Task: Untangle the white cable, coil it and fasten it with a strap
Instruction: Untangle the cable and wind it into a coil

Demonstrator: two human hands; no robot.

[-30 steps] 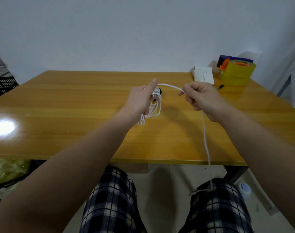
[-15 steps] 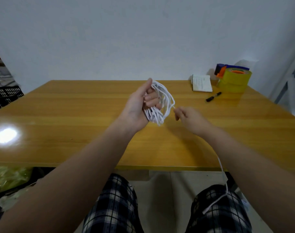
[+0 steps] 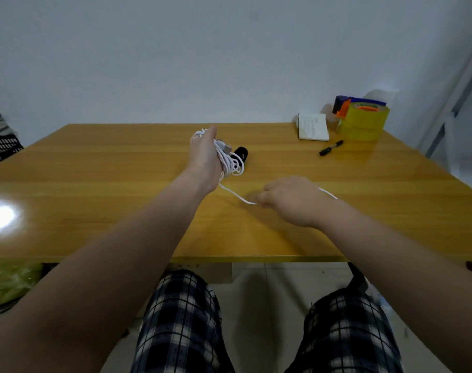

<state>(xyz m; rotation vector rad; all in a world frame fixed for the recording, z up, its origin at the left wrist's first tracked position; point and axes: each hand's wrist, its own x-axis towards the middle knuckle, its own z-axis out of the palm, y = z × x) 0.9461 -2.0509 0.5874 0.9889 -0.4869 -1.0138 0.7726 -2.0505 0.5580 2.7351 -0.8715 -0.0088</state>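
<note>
table [image 3: 108, 189]: yellow wood | on it: notepad [image 3: 313, 127], black marker [image 3: 331, 148], yellow tape rolls [image 3: 362, 122], small black roll [image 3: 241, 154]

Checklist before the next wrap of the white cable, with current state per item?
1. Loops of the thin white cable gripped in the left hand: ok.
2. Free strand held by the right hand: ok, though its fingers are blurred.
3. Strand between the hands free of knots: ok, one slack line.
4. Rest of the tail untangled: cannot tell, it passes behind the right forearm.
5. Reach of the small black strap on the yellow wooden table: ok, it lies beside the loops.
6. Coiling finished, ready to fasten: not ok, loose strand is left.
</note>
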